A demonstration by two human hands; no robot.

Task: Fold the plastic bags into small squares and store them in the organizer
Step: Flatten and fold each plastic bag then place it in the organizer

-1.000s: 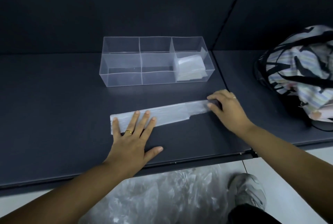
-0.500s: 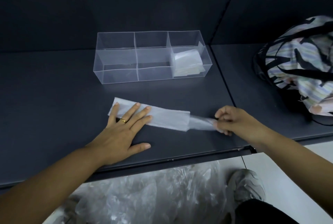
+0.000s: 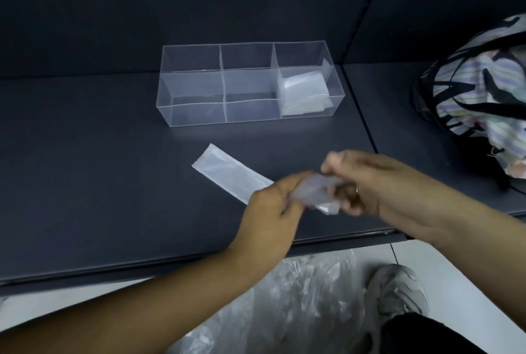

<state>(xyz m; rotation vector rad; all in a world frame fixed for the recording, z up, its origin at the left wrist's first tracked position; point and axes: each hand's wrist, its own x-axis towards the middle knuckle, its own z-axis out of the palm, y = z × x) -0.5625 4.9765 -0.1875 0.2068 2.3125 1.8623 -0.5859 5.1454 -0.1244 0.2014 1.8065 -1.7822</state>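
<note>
A plastic bag folded into a long white strip [image 3: 227,175] lies slantwise on the dark shelf [image 3: 85,182], its left end flat. Its right end is lifted off the shelf and bunched between my two hands. My left hand [image 3: 273,208] grips it from the left and my right hand [image 3: 367,182] pinches it from the right; both are motion-blurred. Behind stands the clear organizer [image 3: 199,117] with several compartments. Folded bags [image 3: 304,94] fill its right compartment.
A striped cloth bag [image 3: 481,97] sits on the shelf at the right. Crumpled clear plastic bags [image 3: 299,302] lie on the floor below the shelf's front edge, beside my shoe [image 3: 398,294]. A dark wall rises behind the organizer.
My left hand left the strip's left end and moved right to meet my right hand. The right end of the strip has come up off the shelf into both hands.
</note>
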